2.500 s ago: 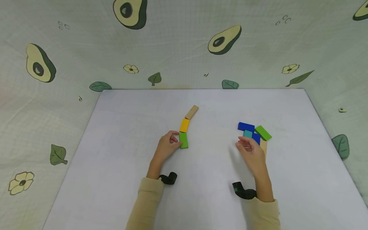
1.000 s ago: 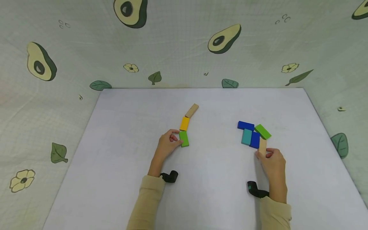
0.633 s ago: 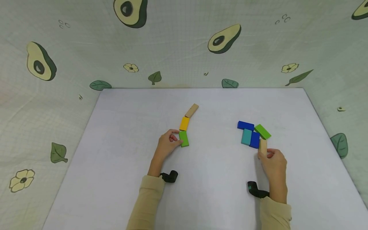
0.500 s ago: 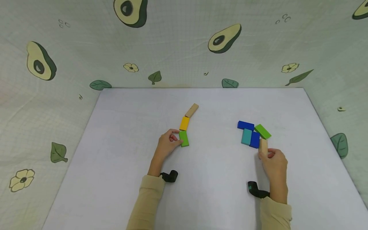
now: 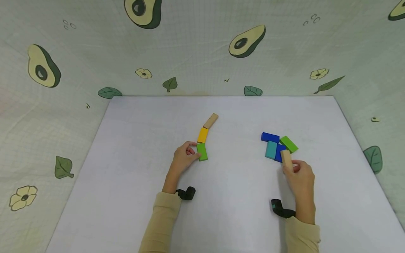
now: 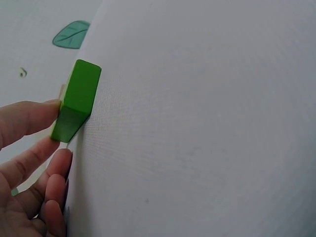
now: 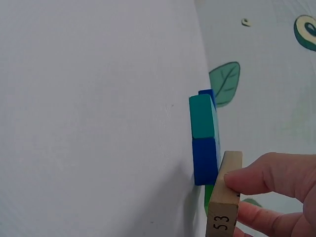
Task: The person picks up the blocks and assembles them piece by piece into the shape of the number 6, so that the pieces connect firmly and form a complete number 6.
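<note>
On the white table, my left hand has its thumb and forefinger at the near green block, pinching it; the left wrist view shows that green block close up. This block lies at the near end of a line with a yellow block and a plain wooden block. My right hand pinches another plain wooden block between thumb and fingers, overlapping the near blue block in the head view. Its end bears the number 53 in the right wrist view.
Beside the right hand lie a teal block, a far blue block and another green block, grouped closely. A printed cloth with avocados surrounds the white table. Each wrist carries a black camera mount.
The right hand has come to the plain wooden block at the group's near end, gripped it and shifted it slightly left and up in the head view. The left hand stays at the green block.
</note>
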### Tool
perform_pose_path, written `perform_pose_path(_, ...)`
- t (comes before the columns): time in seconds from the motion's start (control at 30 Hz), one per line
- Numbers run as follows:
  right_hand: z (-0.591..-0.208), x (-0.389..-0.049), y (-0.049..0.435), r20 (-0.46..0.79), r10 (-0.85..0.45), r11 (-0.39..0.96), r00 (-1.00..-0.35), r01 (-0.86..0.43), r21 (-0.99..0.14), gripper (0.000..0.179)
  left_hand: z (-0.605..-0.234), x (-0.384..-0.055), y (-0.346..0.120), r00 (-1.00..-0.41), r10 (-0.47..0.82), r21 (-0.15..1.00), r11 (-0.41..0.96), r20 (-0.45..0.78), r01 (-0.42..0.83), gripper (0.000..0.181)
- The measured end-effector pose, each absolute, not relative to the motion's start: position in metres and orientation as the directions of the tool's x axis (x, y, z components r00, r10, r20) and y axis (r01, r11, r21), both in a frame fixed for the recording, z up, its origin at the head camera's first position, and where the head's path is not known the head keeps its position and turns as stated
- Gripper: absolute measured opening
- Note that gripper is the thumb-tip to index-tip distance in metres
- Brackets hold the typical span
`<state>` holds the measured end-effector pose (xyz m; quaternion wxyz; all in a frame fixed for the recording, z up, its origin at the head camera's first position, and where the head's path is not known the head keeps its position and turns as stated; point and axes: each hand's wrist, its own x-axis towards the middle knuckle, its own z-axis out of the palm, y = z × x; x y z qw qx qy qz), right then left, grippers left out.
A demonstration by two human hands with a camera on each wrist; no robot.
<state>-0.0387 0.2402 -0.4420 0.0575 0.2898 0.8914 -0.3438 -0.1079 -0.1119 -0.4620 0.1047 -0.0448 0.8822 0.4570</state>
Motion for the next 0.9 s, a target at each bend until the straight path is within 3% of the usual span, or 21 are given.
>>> perform_pose_path(0.33,-0.439,-0.043,0.223,-0.315,0.431,0.622,-0.846,0.531,-0.575,0.048,-0.463,-0.109,-0.113,-0.976,0.015,0.799,0.577,-0.219,-0.17,0.039)
perform_pose_path(0.6,-0.442,-0.043,0.21,-0.197,0.328,0.692,-0.924,0.377,-0.615,0.041,-0.464,-0.109,-0.113,-0.977,0.023,0.805,0.571,-0.211,-0.161,0.039)
perform_pose_path(0.9,-0.444,-0.045,0.191,-0.211,0.222,0.719,-0.952,0.306,-0.624,0.04,-0.466,-0.109,-0.114,-0.977,0.019,0.805,0.571,-0.212,-0.163,0.038)
